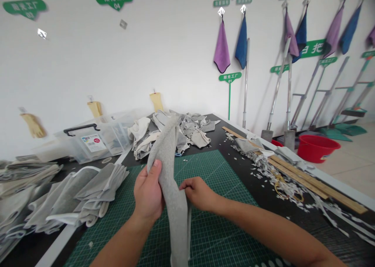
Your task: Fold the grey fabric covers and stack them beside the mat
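Observation:
A long folded piece of grey fabric (175, 204) hangs upright in front of me, over the green cutting mat (216, 169). My left hand (149, 193) is closed round its left side, thumb lying across the front. On the opposite edge, lower down, my right hand (199, 193) pinches the cloth between thumb and curled fingers. The top of the fabric leans to the right, and its lower end runs out of view. Behind it lies a heap of grey fabric scraps (195, 128), partly covered by the held piece.
Stacked grey fabric pieces (93, 193) lie at left, near a clear plastic box (93, 142). To the right are wooden strips (293, 173), small clippings (260, 163) and gold-handled scissors (277, 187). A red basin (318, 148) and mops stand beyond the table.

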### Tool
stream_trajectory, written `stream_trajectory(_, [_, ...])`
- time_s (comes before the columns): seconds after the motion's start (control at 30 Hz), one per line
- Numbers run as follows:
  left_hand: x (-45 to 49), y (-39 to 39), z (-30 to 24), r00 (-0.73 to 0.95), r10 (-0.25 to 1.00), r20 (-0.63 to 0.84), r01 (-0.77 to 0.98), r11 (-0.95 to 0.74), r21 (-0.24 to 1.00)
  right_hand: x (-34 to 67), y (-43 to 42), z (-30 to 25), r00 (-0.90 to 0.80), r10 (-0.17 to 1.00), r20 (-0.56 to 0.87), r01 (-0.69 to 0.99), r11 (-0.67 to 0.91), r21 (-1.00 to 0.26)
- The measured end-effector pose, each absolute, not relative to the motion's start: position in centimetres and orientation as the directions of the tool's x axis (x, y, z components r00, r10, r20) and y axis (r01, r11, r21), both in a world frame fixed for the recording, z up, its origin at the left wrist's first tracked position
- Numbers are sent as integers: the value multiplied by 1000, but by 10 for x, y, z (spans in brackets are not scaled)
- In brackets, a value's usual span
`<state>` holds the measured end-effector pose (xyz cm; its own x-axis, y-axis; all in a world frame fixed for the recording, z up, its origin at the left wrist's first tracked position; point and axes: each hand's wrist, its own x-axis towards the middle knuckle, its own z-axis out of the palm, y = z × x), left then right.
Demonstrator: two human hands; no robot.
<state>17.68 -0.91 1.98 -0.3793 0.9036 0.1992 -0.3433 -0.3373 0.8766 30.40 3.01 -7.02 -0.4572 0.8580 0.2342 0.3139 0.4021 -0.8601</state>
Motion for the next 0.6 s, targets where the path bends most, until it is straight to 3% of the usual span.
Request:
stream_trajectory(0.1, [175,-9,18,-296,932,210,-376,-316,871,302,36,-76,-387,922,-17,325,119,-938])
stream_trajectory(0.17, [174,-9,17,-286,931,228,-367,-326,871,301,38,-80,-362,927,-94,298,19,-954])
stream_trajectory(0.3, [170,-10,20,-253,939,233,-358,-315,879,304,34,-75,-368,924,-102,246,-9,-969])
stream_trajectory(0.47, [168,-10,22,-154,970,189,-360,-234,903,312,23,-52,-344,938,35,217,115,-969])
stream_trajectory(0.6, [169,-9,23,-146,970,196,-362,-236,902,316,19,-43,-314,948,54,161,109,-981])
